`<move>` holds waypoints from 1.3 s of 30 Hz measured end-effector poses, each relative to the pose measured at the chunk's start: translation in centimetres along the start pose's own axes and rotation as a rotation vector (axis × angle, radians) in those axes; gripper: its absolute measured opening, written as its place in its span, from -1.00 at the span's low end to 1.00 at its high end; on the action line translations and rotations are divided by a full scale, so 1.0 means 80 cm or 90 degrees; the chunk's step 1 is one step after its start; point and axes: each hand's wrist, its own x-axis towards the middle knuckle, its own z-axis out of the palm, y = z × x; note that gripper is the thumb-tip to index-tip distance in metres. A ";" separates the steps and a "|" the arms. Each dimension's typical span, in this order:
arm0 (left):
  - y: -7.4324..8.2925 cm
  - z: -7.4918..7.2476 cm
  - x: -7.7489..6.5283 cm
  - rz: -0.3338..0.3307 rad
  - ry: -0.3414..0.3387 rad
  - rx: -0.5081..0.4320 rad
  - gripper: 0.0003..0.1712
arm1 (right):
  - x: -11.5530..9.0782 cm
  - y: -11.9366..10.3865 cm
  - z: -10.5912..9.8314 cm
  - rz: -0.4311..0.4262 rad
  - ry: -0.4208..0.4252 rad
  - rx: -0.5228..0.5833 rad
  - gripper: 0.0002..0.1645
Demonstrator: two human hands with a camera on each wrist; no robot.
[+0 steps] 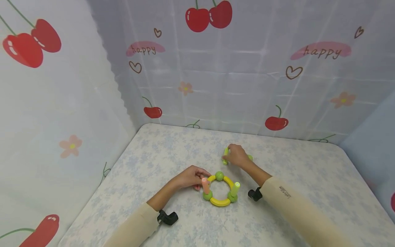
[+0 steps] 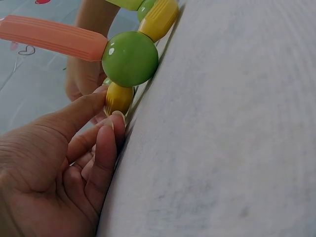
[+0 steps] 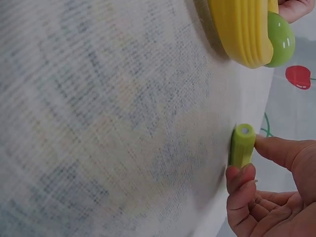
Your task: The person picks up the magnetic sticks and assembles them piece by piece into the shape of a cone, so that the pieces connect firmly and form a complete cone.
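Note:
A ring of curved yellow sticks (image 1: 220, 202) joined by green balls (image 1: 219, 176) lies on the table. A salmon-pink stick (image 1: 205, 185) stands up from its left ball, and a light green stick (image 1: 236, 189) from its right one. At the ring's left side my left hand (image 1: 192, 177) pinches a yellow curved stick (image 2: 118, 98) just below a green ball (image 2: 130, 59), with thumb and fingertips. Beyond the ring, my right hand (image 1: 237, 156) holds a loose light green stick (image 3: 242, 147) between thumb and fingers, close over the tabletop.
Another green piece (image 1: 250, 157) shows partly behind the right wrist. The table has a pale blue floral cloth (image 1: 172, 144). A curtain (image 1: 228, 89) with cherry prints hangs along the back and sides. Each wrist carries a black camera (image 1: 167, 217).

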 end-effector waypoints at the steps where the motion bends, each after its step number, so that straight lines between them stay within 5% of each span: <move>1: 0.000 0.000 0.000 -0.001 0.002 -0.001 -0.60 | 0.001 0.000 0.001 0.004 -0.001 0.001 -0.31; 24: -0.001 0.000 -0.001 0.015 0.000 0.011 -0.61 | -0.006 0.016 0.006 0.013 -0.083 0.172 -0.42; 39: -0.001 -0.002 -0.001 0.019 -0.011 -0.003 -0.61 | -0.039 0.030 0.003 -0.061 -0.043 0.350 -0.37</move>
